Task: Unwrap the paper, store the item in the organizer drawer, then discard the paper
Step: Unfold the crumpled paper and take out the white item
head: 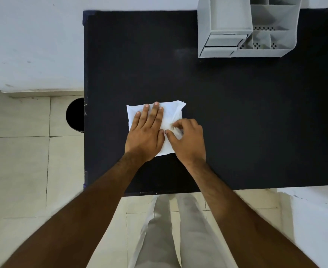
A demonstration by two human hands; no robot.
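Note:
A folded white paper (173, 113) lies on the black table (236, 122), near its front left. My left hand (146, 130) presses flat on the paper's left half, fingers spread. My right hand (188, 140) pinches a fold of the paper at its right side between thumb and fingers. The wrapped item is hidden inside the paper. A white desk organizer (246, 26) stands at the table's far right, with a small drawer (224, 42) at its lower left that looks closed.
A round black bin (76, 115) stands on the tiled floor just left of the table. A white surface with papers (318, 219) is at the lower right. A white wall runs behind and to the left.

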